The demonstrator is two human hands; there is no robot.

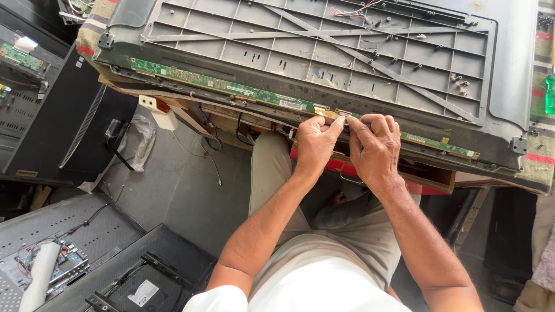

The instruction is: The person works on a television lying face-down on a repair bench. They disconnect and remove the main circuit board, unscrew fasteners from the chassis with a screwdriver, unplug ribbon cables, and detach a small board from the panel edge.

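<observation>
A large grey flat-panel display lies back side up on a workbench, its ribbed metal frame exposed. A long narrow green circuit strip runs along its near edge. My left hand and my right hand meet at the middle of that edge. The thumbs and forefingers of both pinch a small flat ribbon connector where it joins the strip. My forearms reach up from my lap, and my knees sit under the bench edge.
A striped cloth covers the bench under the panel. Dark display back covers lean and lie at the left. One on the floor carries a circuit board and a white tube. Loose cables hang below the bench.
</observation>
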